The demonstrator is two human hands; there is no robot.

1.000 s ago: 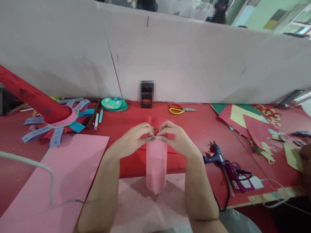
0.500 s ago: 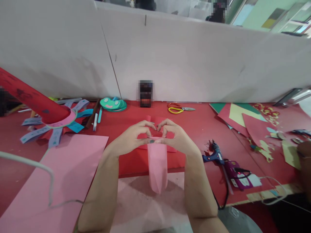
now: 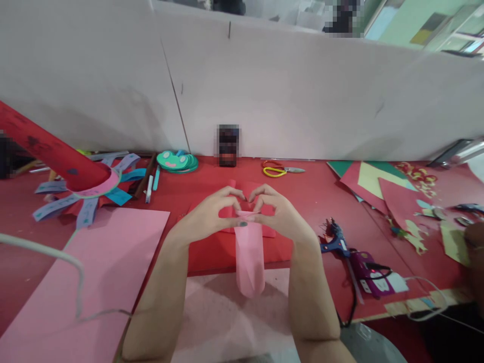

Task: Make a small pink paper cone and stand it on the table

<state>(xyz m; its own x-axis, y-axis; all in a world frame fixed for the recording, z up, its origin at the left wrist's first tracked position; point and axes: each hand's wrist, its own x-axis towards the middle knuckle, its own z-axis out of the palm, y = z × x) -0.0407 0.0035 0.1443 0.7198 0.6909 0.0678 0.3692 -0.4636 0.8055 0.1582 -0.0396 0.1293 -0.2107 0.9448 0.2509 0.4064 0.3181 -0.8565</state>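
A strip of pink paper (image 3: 250, 259), bent into a long rounded loop, hangs between my hands above the table. My left hand (image 3: 212, 214) pinches its upper edge, the dark-nailed thumb lying across the near side. My right hand (image 3: 276, 209) grips the same upper edge from the other side, thumb and fingertips closed on it. The fingertips of both hands almost meet at the top. Behind them, folded red paper (image 3: 268, 229) lies on a larger red sheet (image 3: 212, 257). Some of the pinched edge is hidden by my fingers.
Yellow-and-red-handled scissors (image 3: 282, 169) lie near the white partition (image 3: 283, 96). A blue glue gun (image 3: 336, 239) and a purple power strip (image 3: 372, 275) with cords are at right, beside coloured sheets (image 3: 372, 184). Left are a pink sheet (image 3: 124, 252), a red tube (image 3: 56, 151) and green frog-face cutouts (image 3: 177, 161).
The pink strip and my fingers have shifted slightly to the right, and my left thumb has slid over the strip's edge. The loop's lower end has turned a little.
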